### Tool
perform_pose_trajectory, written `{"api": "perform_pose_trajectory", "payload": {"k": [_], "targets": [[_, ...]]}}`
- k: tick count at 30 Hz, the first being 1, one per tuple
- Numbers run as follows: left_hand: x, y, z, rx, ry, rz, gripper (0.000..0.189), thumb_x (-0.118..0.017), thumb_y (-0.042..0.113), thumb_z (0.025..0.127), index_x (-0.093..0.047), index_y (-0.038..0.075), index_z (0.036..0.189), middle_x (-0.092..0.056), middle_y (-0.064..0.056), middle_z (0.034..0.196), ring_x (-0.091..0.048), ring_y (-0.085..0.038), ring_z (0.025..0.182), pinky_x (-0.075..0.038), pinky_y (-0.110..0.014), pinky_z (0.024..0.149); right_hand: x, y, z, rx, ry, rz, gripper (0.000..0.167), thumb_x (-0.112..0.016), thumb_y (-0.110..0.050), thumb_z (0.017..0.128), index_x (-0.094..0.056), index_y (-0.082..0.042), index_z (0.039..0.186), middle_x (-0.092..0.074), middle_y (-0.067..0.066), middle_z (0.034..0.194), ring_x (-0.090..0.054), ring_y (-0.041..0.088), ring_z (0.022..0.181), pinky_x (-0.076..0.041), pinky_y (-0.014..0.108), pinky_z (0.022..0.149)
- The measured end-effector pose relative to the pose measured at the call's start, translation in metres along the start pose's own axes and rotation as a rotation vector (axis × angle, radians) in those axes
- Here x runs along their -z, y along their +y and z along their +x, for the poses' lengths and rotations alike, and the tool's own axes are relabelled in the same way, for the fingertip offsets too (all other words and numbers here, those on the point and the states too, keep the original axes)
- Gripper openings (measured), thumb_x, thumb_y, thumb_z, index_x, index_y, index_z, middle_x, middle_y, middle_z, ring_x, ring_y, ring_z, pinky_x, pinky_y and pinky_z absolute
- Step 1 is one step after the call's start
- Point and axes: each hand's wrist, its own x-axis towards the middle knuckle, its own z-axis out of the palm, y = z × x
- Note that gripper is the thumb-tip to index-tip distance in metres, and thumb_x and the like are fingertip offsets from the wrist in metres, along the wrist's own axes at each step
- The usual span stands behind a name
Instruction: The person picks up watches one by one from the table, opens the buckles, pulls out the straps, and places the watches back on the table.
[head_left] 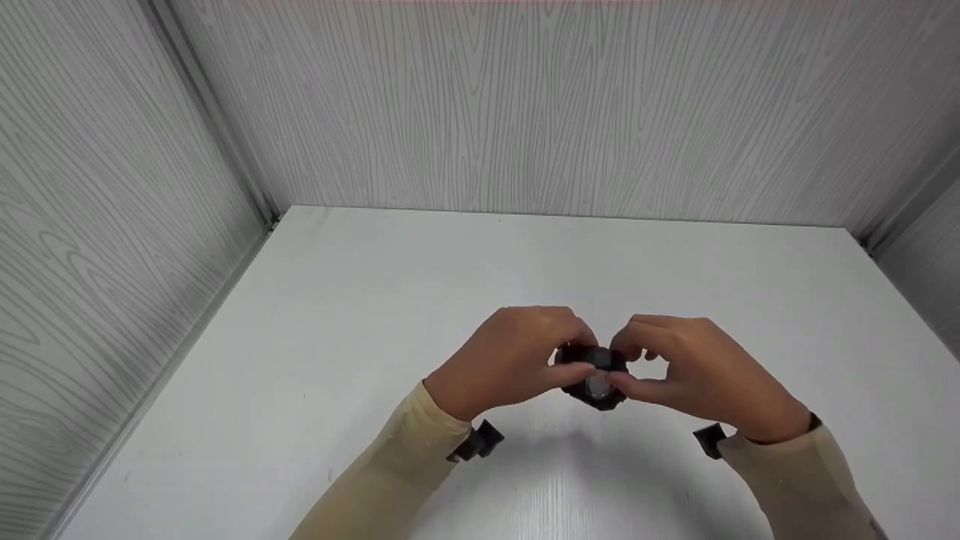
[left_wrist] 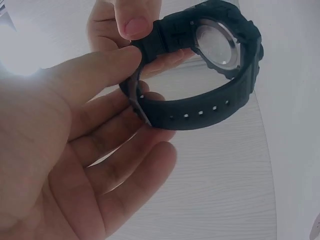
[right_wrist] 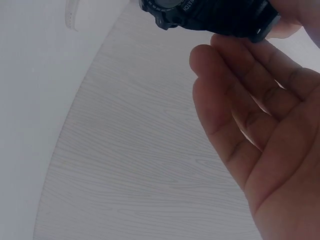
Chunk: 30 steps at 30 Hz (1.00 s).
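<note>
A black wristwatch [head_left: 598, 357] is held between both hands above the white table. My left hand [head_left: 517, 356] pinches its strap between thumb and fingers. From the other side my right hand [head_left: 686, 364] grips it too, thumb bent toward the watch. In the left wrist view the strap [left_wrist: 200, 115] curves into a loop, its row of holes facing the camera, and the round metal case back [left_wrist: 217, 45] shows. The strap's ends are partly hidden by the fingers. At the top of the right wrist view, part of the watch [right_wrist: 215, 17] appears above the right fingertips.
A white table [head_left: 360, 300] lies beneath the hands. Grey wood-grain panels stand at the back [head_left: 480, 112], left [head_left: 75, 225] and right. Small black mounts sit at the left wrist [head_left: 480, 441] and right wrist [head_left: 709, 441].
</note>
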Motion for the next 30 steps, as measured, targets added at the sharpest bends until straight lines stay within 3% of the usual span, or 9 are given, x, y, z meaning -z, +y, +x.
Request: {"api": "perform_pose_trajectory", "payload": {"k": [6,11,16,22,30], "targets": [[-0.0008,0.0022,-0.0001,0.013,-0.011,0.005,0.017,-0.079,0.024,0.093,-0.076,0.013,0.106,-0.07,0.007,0.092,-0.06,-0.006,0.08,-0.045,-0.016,0.069,-0.0013,-0.001,0.0006,0.012,0.01,-0.015,0.024,-0.087,-0.015,0.083,-0.068,-0.025,0.094,-0.062,-0.02,0.086,-0.059,-0.001,0.076,-0.045,0.012,0.068],[-0.0016,0.0029,0.0003,-0.008,-0.006,0.045,0.01,-0.078,0.023,0.093,-0.077,0.015,0.099,-0.069,0.008,0.088,-0.059,-0.005,0.076,-0.045,-0.017,0.067,-0.0028,-0.0027,0.0014,-0.008,-0.025,0.008,0.023,-0.085,-0.017,0.086,-0.07,-0.027,0.099,-0.064,-0.02,0.092,-0.059,-0.001,0.079,-0.051,0.019,0.071],[-0.0037,0.0024,0.0004,-0.039,0.011,0.074,0.016,-0.08,0.029,0.092,-0.077,0.015,0.1,-0.069,0.007,0.087,-0.056,-0.003,0.075,-0.045,-0.017,0.065,-0.0028,-0.0034,0.0013,-0.05,-0.071,-0.009,0.02,-0.084,-0.021,0.089,-0.072,-0.029,0.103,-0.064,-0.022,0.097,-0.06,-0.002,0.083,-0.055,0.024,0.074],[-0.0046,0.003,0.0016,-0.043,0.03,0.063,0.014,-0.077,0.026,0.094,-0.078,0.015,0.102,-0.071,0.008,0.09,-0.059,-0.003,0.077,-0.045,-0.016,0.065,-0.0021,-0.0028,0.002,-0.041,-0.057,-0.004,0.019,-0.083,-0.016,0.089,-0.07,-0.027,0.097,-0.062,-0.021,0.092,-0.059,-0.002,0.08,-0.054,0.023,0.07],[-0.0033,0.0026,0.0018,-0.062,0.051,0.064,0.015,-0.079,0.023,0.093,-0.078,0.014,0.104,-0.072,0.006,0.091,-0.062,-0.004,0.081,-0.05,-0.017,0.071,-0.0023,-0.0009,0.0013,-0.056,-0.072,0.021,0.021,-0.083,-0.014,0.088,-0.069,-0.024,0.099,-0.065,-0.019,0.096,-0.06,-0.001,0.083,-0.057,0.026,0.072]]}}
